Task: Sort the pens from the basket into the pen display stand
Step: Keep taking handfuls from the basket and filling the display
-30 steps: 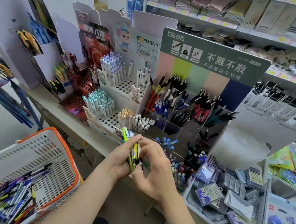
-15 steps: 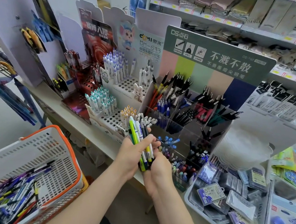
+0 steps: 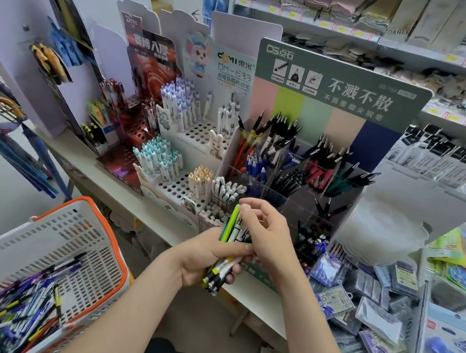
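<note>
Our left hand grips a bundle of pens upright, just before the pen display stand. Our right hand pinches the top of a lime-green pen in that bundle. More pens lie in the orange-rimmed basket. They look light, stiff and slick, so they are probably best pinched near the top end.

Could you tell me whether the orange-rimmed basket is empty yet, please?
Not empty: the basket holds a loose heap of mixed pens across its bottom.
</note>
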`<state>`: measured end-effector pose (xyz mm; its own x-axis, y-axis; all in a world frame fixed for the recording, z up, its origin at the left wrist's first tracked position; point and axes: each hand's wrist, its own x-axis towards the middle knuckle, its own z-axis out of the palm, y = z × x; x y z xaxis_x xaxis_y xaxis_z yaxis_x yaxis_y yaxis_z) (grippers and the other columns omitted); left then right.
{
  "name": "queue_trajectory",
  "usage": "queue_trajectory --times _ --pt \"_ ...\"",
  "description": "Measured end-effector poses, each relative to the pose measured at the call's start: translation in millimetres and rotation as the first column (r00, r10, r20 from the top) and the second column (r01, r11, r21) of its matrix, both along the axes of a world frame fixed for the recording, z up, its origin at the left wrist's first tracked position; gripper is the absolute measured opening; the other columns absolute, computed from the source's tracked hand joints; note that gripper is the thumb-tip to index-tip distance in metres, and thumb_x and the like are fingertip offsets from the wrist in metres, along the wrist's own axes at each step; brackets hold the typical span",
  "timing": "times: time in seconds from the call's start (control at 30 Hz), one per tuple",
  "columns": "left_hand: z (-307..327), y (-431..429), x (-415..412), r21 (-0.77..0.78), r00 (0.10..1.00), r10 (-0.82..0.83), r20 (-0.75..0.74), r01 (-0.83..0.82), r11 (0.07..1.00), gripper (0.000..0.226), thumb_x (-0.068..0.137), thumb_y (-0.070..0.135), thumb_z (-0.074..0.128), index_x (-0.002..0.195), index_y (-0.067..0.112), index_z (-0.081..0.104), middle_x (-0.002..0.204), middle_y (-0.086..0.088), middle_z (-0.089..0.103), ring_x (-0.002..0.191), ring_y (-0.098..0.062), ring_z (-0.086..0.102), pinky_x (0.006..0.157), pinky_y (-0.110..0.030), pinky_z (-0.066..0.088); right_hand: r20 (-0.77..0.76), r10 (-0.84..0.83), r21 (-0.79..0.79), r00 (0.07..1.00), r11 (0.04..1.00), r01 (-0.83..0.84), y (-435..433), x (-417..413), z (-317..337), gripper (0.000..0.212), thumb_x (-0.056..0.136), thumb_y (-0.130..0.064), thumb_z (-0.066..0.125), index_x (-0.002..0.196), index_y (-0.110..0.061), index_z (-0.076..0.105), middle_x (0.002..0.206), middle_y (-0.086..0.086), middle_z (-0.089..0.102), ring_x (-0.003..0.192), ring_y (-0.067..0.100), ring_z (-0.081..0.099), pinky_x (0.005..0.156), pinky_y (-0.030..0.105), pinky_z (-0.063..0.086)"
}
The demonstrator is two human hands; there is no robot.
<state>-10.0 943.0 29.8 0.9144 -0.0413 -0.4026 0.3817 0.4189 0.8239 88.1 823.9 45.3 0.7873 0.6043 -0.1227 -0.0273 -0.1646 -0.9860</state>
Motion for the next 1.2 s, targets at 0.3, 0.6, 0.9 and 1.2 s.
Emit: queue_trajectory --times 0.3,0.6,0.9,1.2 --pt "-4.3 4.1 -5.2 -0.054 0.988 -0.128 -0.083 0.123 0.991 0.022 0.097 0.02 0.076 0.111 0.008 0.064 0.087 -0.007 0.062 0.062 -0.011 0.056 0.052 -0.023 0.047 0.108 0.174 -0.07 0.979 0.983 -0.167 -9.4 11.8 5.8 0.012 0.103 -0.034 0.071 0.098 -0.023 0.075 0.083 -0.003 0.068 0.075 0.006 0.06 0.073 0.025 0.052" --pt "-16.1 6.0 0.1 -0.105 0.985 0.143 -0.1 -0.153 0.983 0.015 0.1 0.024 0.073 0.108 0.012 0.073 0.081 -0.001 0.059 0.056 -0.008 0.051 0.048 -0.021 0.044 0.205 -0.546 0.413 0.812 0.801 0.434 -6.2 -3.1 8.8 0.014 0.114 -0.02 0.048 0.118 -0.011 0.059 0.093 0.002 0.074 0.082 0.017 0.069 0.073 0.033 0.055" --pt "-34.7 18.3 12.5 -0.375 0.933 0.316 -0.171 -0.359 0.855 0.066 0.081 0.072 0.078 0.108 0.012 0.074 0.107 -0.008 0.07 0.102 -0.023 0.069 0.099 -0.04 0.054 0.867 -0.03 0.132 0.497 0.976 -0.171 -9.7 -45.1 -24.2 0.019 0.095 -0.005 0.072 0.113 -0.004 0.076 0.126 0.01 0.072 0.115 0.027 0.07 0.102 0.04 0.055" --pt "-20.4 14.5 5.7 0.309 0.972 0.223 -0.076 -0.19 0.932 0.026 0.098 0.019 0.075 0.109 -0.003 0.071 0.083 -0.016 0.069 0.066 -0.02 0.066 0.06 -0.035 0.055 0.733 -0.126 0.065 0.669 0.991 0.115 -4.8 -29.7 -31.4 0.021 0.096 -0.02 0.063 0.111 -0.02 0.076 0.113 -0.007 0.066 0.11 0.013 0.06 0.095 0.045 0.05"
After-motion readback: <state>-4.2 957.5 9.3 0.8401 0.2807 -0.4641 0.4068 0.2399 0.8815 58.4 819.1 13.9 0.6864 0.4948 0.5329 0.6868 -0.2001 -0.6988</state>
